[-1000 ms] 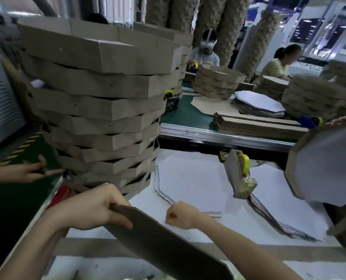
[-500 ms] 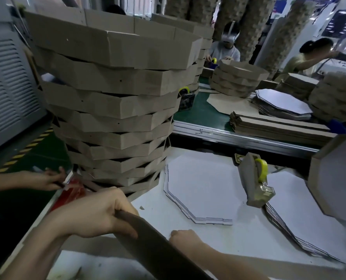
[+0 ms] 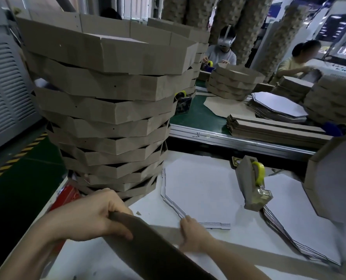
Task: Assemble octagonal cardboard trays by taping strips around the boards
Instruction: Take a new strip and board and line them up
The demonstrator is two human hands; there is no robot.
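Our left hand (image 3: 91, 217) curls round the cardboard strip (image 3: 147, 245) — our right hand (image 3: 192, 233) (fingers bent, grip unclear) sits beside the octagonal boards (image 3: 198, 190).

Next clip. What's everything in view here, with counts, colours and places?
tray stack: one, tall, brown, left on white table
boards: two piles, white, table middle and right
tape dispenser: one, brown, yellow roll, between the piles
held strip: one, brown, near edge
flat strip: one, brown, across table front
tilted tray: one, brown rim, white inside, right edge
red thing: one, left table edge, below tray stack
strip pile: one, brown, on green far table
far tray stack: one, brown, far table
other people: two, behind far table
left hand: grips held strip's end
right hand: on flat strip; grip unclear
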